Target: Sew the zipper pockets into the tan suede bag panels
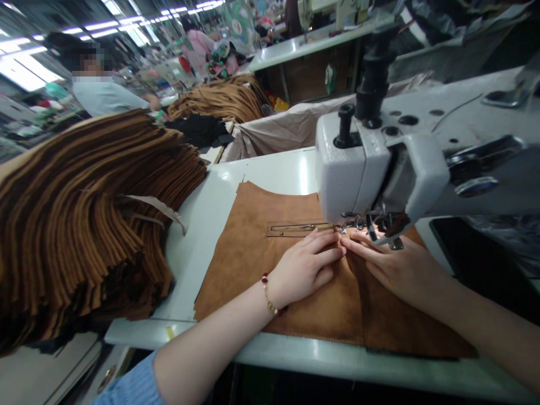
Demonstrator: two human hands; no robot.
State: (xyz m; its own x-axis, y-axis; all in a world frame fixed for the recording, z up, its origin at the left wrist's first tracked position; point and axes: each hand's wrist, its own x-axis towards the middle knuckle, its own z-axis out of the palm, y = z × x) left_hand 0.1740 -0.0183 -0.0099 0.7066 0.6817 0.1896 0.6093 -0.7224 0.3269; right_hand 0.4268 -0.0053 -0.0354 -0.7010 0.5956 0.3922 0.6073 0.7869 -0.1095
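A brown suede-like garment panel [248,253] lies flat on the sewing table, with a metal zipper [291,228] set in a stitched slot. My left hand [307,264] rests on the panel just below the zipper, fingers stretched toward the needle area. Close to its fingertips, my right hand [400,270] lies on the panel with fingers extended, partly behind the machine's guard. Above both hands stands the white sewing machine head [350,163]. Its presser foot [358,222] sits at the zipper's right end; the needle tip is hard to make out.
A tall stack of brown panels [76,214] leans over the table's left side. A dark flat object [481,264] lies right of the panel. Beyond the white tabletop [270,169] are pale cloth [278,126], another brown pile [223,98] and a person in light clothing [105,95].
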